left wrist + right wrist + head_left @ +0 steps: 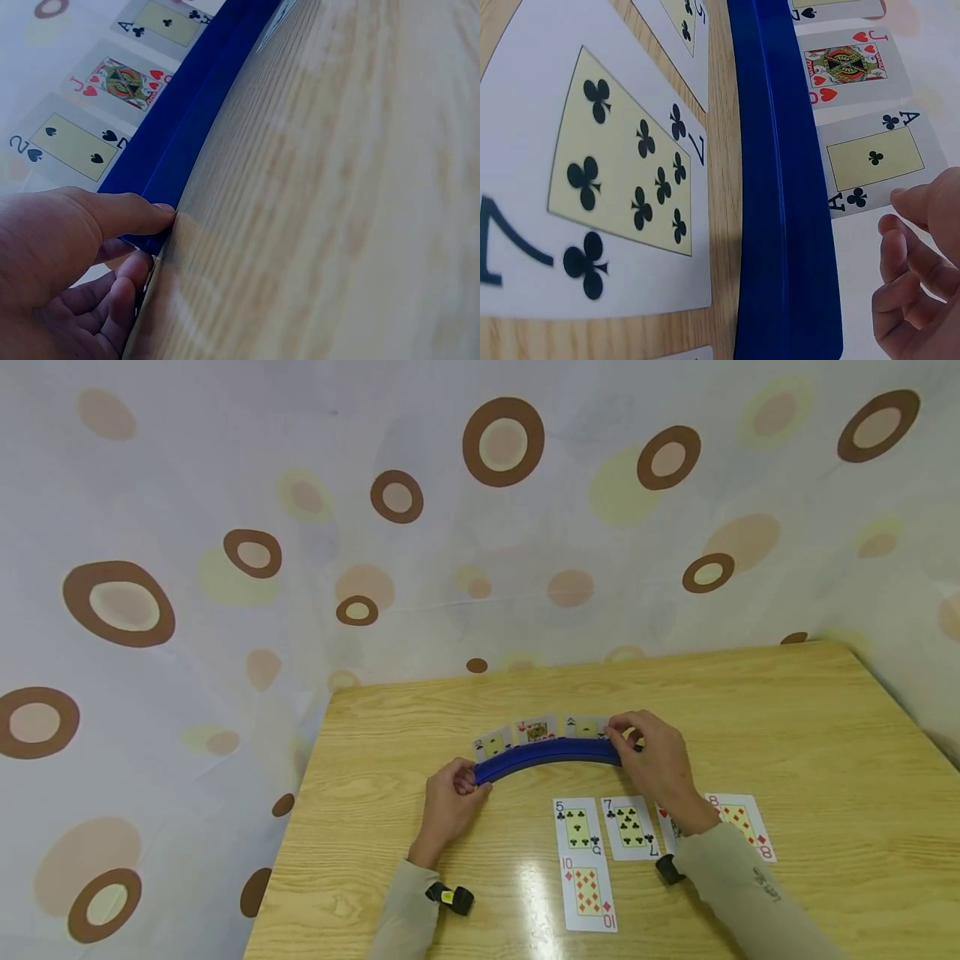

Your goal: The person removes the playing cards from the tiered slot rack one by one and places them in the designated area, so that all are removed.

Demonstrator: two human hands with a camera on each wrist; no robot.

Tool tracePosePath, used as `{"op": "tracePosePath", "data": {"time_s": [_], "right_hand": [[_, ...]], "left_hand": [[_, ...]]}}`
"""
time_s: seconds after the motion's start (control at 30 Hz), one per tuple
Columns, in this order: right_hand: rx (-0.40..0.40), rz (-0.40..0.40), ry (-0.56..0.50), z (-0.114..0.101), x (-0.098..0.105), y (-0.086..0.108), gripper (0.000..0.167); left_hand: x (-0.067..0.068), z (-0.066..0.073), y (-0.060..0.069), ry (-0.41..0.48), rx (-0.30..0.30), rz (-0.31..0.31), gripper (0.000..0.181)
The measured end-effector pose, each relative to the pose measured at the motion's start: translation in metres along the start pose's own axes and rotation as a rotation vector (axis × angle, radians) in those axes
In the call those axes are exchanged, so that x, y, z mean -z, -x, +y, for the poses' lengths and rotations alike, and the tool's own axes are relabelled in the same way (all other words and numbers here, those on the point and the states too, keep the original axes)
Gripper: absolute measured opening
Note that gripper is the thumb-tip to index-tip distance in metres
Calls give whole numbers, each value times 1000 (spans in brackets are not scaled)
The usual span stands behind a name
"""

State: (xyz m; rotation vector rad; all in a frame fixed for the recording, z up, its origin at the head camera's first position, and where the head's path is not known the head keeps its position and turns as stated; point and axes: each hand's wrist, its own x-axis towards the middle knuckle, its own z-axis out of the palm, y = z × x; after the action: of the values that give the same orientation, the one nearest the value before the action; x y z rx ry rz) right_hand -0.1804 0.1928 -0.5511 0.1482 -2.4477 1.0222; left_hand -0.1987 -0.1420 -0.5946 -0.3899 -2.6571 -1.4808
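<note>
A curved blue card holder [555, 749] stands on the table with three cards upright in it: a two of spades [75, 146], a jack of hearts [855, 66] and an ace of clubs [875, 157]. My left hand [450, 806] pinches the holder's left end between thumb and fingers, seen closely in the left wrist view [67, 255]. At the right end, my right hand [658, 764] has its thumb and forefinger tips at the lower corner of the ace; whether they touch it I cannot tell. Its other fingers are curled.
Nearer me lie a five of clubs [576, 827], a ten of diamonds [588, 897] overlapping its lower end, and a seven of clubs [628, 828]. Under my right forearm are a partly covered red card [666, 827] and an eight of diamonds [750, 827]. A patterned curtain [450, 568] hangs behind.
</note>
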Motion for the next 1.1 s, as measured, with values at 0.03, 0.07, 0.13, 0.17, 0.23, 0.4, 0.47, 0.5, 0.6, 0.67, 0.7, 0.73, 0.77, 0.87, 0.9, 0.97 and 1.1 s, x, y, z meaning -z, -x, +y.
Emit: {"op": "tracePosePath", "data": {"time_s": [0.03, 0.07, 0.13, 0.17, 0.23, 0.4, 0.47, 0.5, 0.6, 0.67, 0.7, 0.73, 0.77, 0.87, 0.9, 0.97, 1.1], "right_hand": [[2, -1, -2, -1, 1, 0, 8], [3, 0, -4, -1, 1, 0, 8], [-1, 3, -7, -3, 3, 0, 9], [-3, 6, -9, -3, 3, 0, 9], [-9, 12, -12, -4, 5, 1, 11], [-11, 21, -21, -5, 8, 3, 12], [-10, 24, -24, -6, 9, 3, 12], [-10, 26, -25, -6, 9, 3, 12], [-5, 31, -29, -6, 10, 3, 12], [-2, 34, -35, -6, 11, 4, 11], [0, 35, -39, -6, 12, 5, 10], [0, 36, -42, -6, 12, 6, 10], [2, 36, -43, -6, 13, 7, 9], [5, 34, -46, -7, 15, 11, 8], [6, 35, -49, -7, 16, 12, 8], [13, 37, -55, -8, 18, 15, 8], [30, 48, -77, -9, 22, 21, 9]], "left_hand": [[0, 0, 0, -1, 3, 0, 27], [0, 0, 0, -3, 4, 0, 27], [0, 0, 0, -6, 7, -1, 27], [0, 0, -1, -5, 4, -1, 27], [-1, 0, -1, -5, 0, 1, 26], [-1, 1, 0, 0, 15, -4, 26], [-1, 1, 0, -2, 20, -7, 26], [-1, 1, 0, -3, 19, -8, 26], [-1, 0, 0, -7, 14, -9, 27], [0, 0, 0, -11, 13, -10, 27], [0, 0, 0, -14, 13, -11, 27], [0, 0, 0, -13, 14, -13, 27], [0, 0, 0, -16, 13, -14, 28], [0, 0, 0, -19, 13, -15, 28], [-1, 0, 0, -16, 15, -14, 28], [0, 0, 0, -13, 14, -12, 28], [0, 1, 0, -2, 9, -9, 28]]}}
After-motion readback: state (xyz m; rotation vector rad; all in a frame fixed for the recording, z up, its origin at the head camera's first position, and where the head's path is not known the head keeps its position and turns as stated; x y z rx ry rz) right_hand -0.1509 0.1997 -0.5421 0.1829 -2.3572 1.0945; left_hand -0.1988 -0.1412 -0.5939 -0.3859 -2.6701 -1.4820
